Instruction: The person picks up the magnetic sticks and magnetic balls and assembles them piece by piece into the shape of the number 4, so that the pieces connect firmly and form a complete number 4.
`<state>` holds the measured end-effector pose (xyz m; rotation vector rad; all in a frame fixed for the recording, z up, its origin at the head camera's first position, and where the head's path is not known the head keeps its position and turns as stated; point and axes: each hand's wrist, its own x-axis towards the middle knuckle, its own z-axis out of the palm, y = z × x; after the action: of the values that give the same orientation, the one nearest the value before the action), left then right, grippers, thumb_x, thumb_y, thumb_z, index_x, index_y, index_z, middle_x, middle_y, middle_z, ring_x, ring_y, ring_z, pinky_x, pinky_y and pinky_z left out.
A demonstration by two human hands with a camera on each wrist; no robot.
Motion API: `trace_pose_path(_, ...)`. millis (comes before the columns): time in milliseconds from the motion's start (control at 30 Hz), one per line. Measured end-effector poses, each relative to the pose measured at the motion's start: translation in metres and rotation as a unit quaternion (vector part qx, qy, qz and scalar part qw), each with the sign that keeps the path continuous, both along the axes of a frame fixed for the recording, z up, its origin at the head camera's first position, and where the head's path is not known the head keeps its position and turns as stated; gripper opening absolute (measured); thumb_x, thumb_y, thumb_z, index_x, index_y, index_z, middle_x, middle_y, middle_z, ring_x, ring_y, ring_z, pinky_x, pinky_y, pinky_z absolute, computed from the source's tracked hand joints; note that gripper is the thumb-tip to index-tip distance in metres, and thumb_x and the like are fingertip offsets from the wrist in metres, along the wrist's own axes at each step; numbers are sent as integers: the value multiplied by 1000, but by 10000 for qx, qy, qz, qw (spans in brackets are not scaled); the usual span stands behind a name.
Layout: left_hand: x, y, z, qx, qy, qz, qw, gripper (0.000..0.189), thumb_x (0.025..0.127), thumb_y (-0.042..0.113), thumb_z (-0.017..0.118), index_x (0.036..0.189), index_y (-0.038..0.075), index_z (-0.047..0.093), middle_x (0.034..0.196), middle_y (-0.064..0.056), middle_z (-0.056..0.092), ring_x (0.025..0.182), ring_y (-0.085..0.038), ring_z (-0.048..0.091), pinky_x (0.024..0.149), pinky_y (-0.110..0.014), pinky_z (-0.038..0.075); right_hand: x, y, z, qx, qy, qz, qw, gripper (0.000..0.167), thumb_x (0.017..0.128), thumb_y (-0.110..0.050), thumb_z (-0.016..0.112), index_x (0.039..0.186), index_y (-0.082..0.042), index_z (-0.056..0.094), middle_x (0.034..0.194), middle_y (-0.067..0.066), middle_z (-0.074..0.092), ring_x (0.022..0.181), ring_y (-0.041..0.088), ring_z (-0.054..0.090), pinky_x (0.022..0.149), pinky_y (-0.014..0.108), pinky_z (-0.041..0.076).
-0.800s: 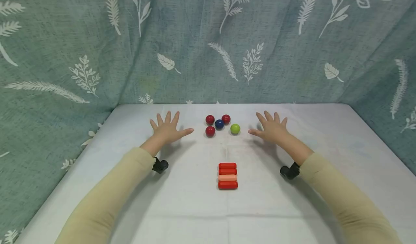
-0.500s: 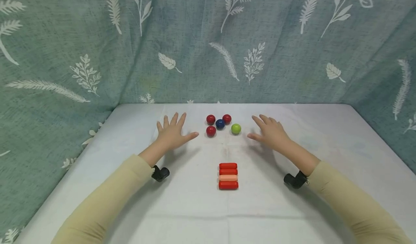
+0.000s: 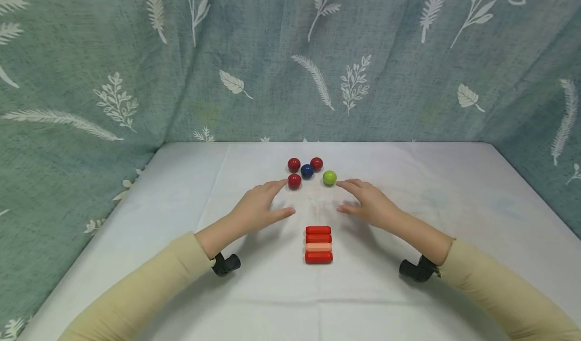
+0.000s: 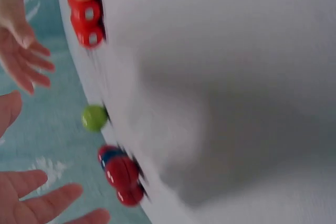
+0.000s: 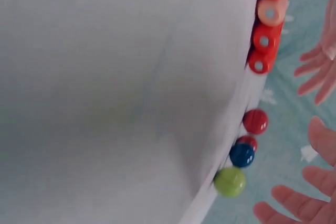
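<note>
Palm down above the table, my left hand [image 3: 257, 209] holds nothing; its fingers are extended and the fingertips are near the front red ball [image 3: 294, 181]. My right hand [image 3: 371, 206] is also unladen, fingers reaching toward the green ball [image 3: 329, 177]. Whether either hand touches a ball cannot be told. A blue ball [image 3: 306, 171] lies between two more red balls, one at the back left [image 3: 294, 164] and one at the back right [image 3: 316, 164]. Nearer me, between the forearms, several short tubes lie side by side: red ones [image 3: 318, 257] and a peach one [image 3: 318, 247], with holes in their ends.
A white cloth [image 3: 272, 300] covers the table. Behind it and along the sides hangs a green curtain [image 3: 263, 119] with white leaf patterns. Black wrist cameras sit under the left wrist [image 3: 227, 264] and the right wrist [image 3: 418, 269].
Both hands have moved inward and toward me, and their spread fingers have drawn closer together. The balls and tubes stay in place.
</note>
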<state>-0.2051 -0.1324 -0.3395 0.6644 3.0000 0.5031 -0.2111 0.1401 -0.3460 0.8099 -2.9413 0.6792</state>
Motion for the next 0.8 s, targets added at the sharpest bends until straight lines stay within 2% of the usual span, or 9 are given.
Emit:
trace_pose_path(167,7,15,-3,171,-650,-212,9975,62,84,43,61,135,12,44,126,-8,56,114,-25,52,95,-42,41,8,-7,0,-105,-512,309,9982,54,83,-23,67,130,-5,49,122,16,56,111,31,53,91,44,44)
trace_pose_path(300,7,24,-6,204,-1073,-273,9936,48,85,40,62,126,15,55,109,-3,63,95,-17,58,82,-35,46,10,-11,-1,-171,-799,509,9954,48,83,-19,68,126,-4,53,116,13,60,103,28,56,85,40,47)
trace_pose_path(433,5,30,-8,178,-1214,-437,9915,40,85,35,63,120,16,59,101,-1,65,84,-13,58,74,-30,46,11,-15,-5,-173,-868,684,9937,43,82,-15,68,122,-3,57,114,12,62,95,26,59,81,37,49)
trace_pose_path(567,2,35,-10,142,-1290,-649,9894,36,85,29,64,118,14,60,99,-3,66,82,-13,60,73,-29,47,11,-20,-7,-130,-978,753,9923,42,81,-13,69,120,-2,59,108,11,64,92,23,60,77,32,50)
trace_pose_path(800,-6,42,-13,228,-1607,-763,9838,31,84,20,65,114,11,63,91,-1,66,80,-13,57,73,-27,47,12,-25,-10,-15,-1084,784,9910,39,80,-13,70,116,-4,61,97,7,66,85,17,60,72,24,50)
